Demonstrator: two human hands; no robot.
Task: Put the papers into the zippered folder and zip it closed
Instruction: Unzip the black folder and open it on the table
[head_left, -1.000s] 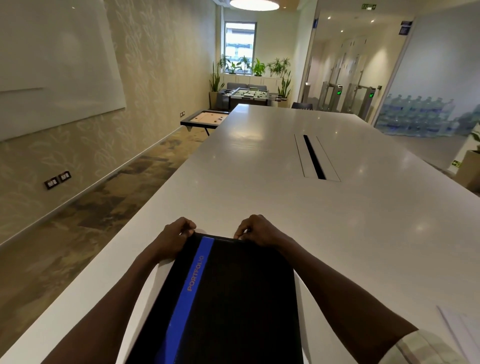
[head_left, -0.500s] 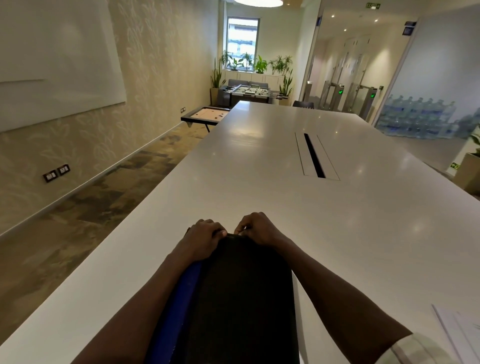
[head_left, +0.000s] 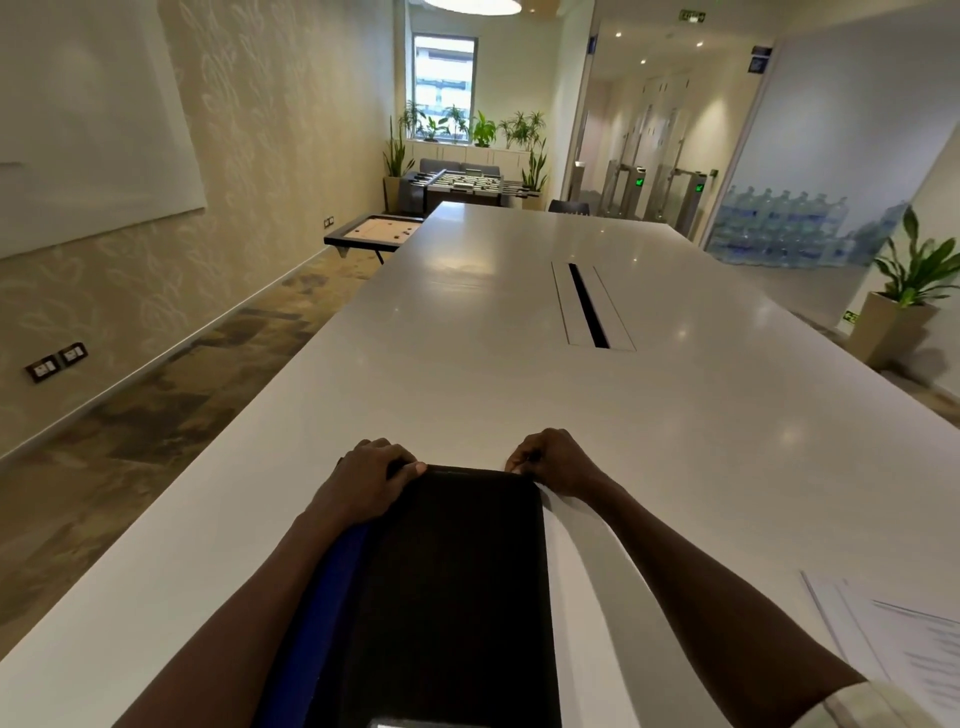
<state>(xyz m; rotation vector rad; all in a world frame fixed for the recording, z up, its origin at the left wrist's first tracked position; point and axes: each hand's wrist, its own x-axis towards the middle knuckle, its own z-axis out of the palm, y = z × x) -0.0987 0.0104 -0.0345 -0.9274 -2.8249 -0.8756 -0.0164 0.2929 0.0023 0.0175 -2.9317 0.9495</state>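
Both hands grip the far edge of the zippered folder on the table.

Left hand curls its fingers over the far-left corner; right hand pinches the far-right corner, likely at the zip pull. The folder looks light, semi-stiff and fabric-skinned, best steadied near the zip. Since half a second ago the right hand has moved rightward along the edge. The papers lie right of the right forearm.

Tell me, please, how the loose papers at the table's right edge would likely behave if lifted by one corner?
The papers look like thin, unbound sheets, so they would probably droop and fan apart. Lying flat on the glossy table, they may slide rather than lift cleanly.
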